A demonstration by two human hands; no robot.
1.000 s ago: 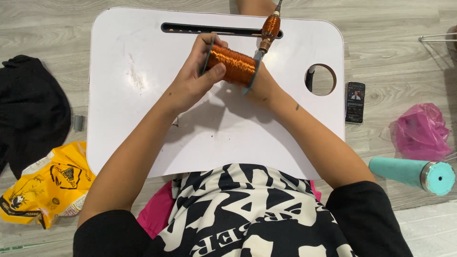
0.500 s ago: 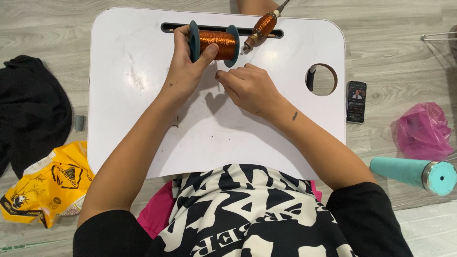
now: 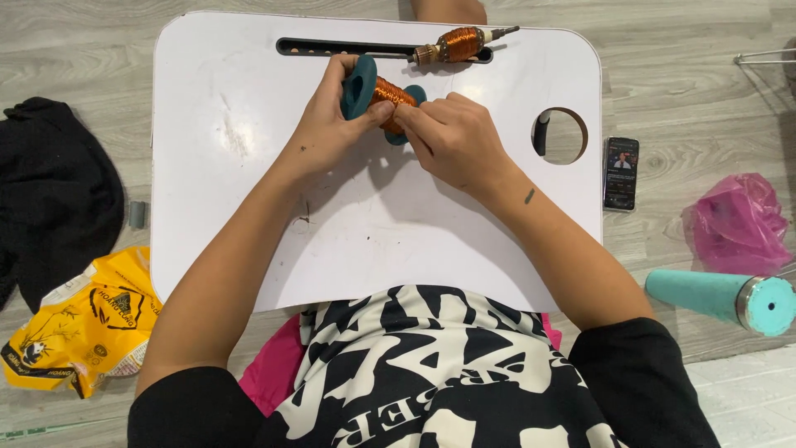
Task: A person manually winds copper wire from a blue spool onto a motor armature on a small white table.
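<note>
While the spool of copper wire [image 3: 383, 98] with its teal end discs sits over the upper middle of the white lap tray [image 3: 249, 207], both hands have closed in on it from either side. The left hand [image 3: 327, 133] grips the larger teal disc, thumb and fingers curled round its rim, and the right hand [image 3: 454, 137] has its fingertips pressed together against the wound copper near the smaller disc, as if pinching at the wire; a loose strand is too fine to make out. A second ago the right hand held the copper-wound motor armature [image 3: 460, 44] upright just past the spool; that part now lies flat along the dark slot at the tray's far edge, well clear of both hands. Half a second ago the spool was up by that slot in the left hand alone; it has since come a little nearer the body and the right hand has joined it. So the work has moved from the armature to the spool itself. Right of the tray, on the wood floor, lie a phone [image 3: 621, 172], a pink bag [image 3: 738, 224] and a teal bottle [image 3: 721, 297]; left of it, a black cloth [image 3: 54, 199] and a yellow packet [image 3: 79, 332].
</note>
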